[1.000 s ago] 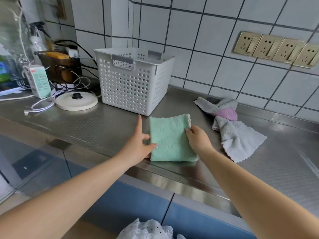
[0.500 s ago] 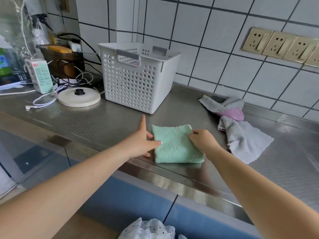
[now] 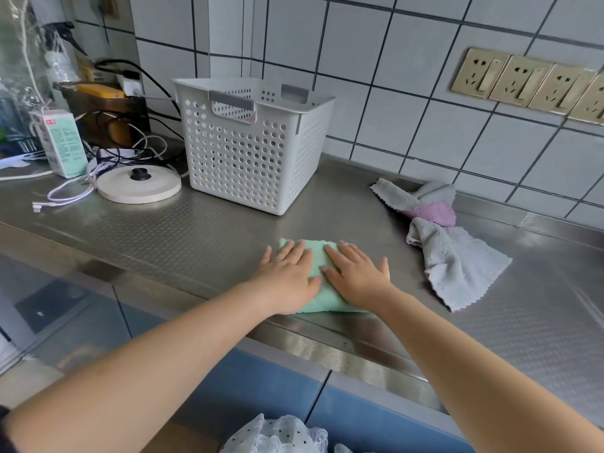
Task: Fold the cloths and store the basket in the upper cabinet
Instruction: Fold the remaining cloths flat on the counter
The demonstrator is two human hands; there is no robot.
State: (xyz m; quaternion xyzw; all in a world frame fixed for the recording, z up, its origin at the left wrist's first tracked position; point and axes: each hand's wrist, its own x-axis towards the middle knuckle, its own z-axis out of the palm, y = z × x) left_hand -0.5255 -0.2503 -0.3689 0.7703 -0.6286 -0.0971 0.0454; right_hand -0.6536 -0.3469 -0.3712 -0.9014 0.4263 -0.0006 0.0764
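A folded mint-green cloth (image 3: 316,266) lies near the front edge of the steel counter (image 3: 202,237). My left hand (image 3: 287,276) and my right hand (image 3: 356,276) both press flat on top of it, fingers straight, side by side. A white perforated basket (image 3: 251,152) stands upright behind the cloth, to the left. A loose grey cloth (image 3: 457,263) lies spread out to the right, and a pink cloth (image 3: 431,214) wrapped in another grey cloth (image 3: 405,194) sits behind it by the wall.
A round white kettle base (image 3: 139,188), a tangle of cables (image 3: 108,155), a small green carton (image 3: 60,143) and a dark box (image 3: 104,112) crowd the counter's left end. Brass sockets (image 3: 529,83) line the tiled wall. Blue cabinet fronts (image 3: 261,387) run below the counter.
The green cloth has been folded smaller. Both hands moved from its side edges onto its top and now press it flat.
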